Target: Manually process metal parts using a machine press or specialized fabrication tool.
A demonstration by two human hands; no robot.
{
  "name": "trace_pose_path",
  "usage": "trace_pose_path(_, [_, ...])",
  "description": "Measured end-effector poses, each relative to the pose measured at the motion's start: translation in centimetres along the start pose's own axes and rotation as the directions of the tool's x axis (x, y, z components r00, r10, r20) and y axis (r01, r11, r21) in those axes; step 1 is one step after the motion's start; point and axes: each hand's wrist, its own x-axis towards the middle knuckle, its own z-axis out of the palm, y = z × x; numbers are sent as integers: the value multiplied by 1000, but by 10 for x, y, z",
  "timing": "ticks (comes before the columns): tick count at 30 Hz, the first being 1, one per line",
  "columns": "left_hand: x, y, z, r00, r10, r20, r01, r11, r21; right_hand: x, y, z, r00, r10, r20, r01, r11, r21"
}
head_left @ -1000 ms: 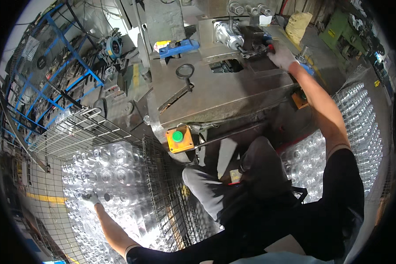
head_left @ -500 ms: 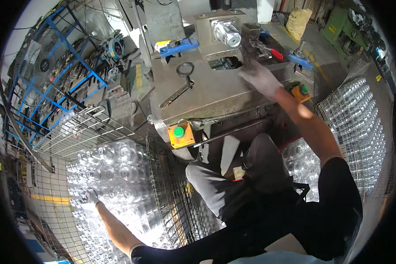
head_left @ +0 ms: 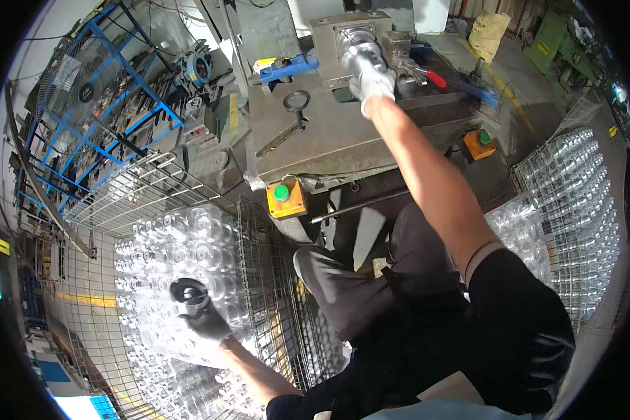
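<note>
My gloved left hand [head_left: 208, 323] is closed round a shiny metal cup-shaped part [head_left: 190, 294], its dark open mouth facing up. It hangs over the wire basket at left, above many similar metal parts [head_left: 182, 241]. My gloved right hand [head_left: 373, 85] reaches out to the machine and is wrapped round the near end of a shiny cylindrical metal part [head_left: 361, 56]. That part sits on the round mount of the steel block [head_left: 323, 43]; the palm side of the hand is hidden.
On the machine table [head_left: 273, 150] lie a ring-ended tool [head_left: 296, 101], a blue clamp [head_left: 290, 68] and red-handled pliers [head_left: 430, 77]. Orange boxes with green buttons [head_left: 285, 199] [head_left: 479, 144] hang at its front. Another stack of metal parts [head_left: 574, 210] stands at right.
My right hand has moved left from the table's right side onto the mounted part. My left hand has risen and moved right, lifting a metal cup from the basket.
</note>
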Motion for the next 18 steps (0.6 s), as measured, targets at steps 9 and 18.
trace_pose_path(9, [-147,13,122,466,-57,883,803,446,-395,-90,-18,-152,728,-414,546,583,794,-175])
trace_pose_path(18, [-263,19,198,313,-357,880,856,507,-98,-50,-49,-426,878,-445,175,451,650,-611])
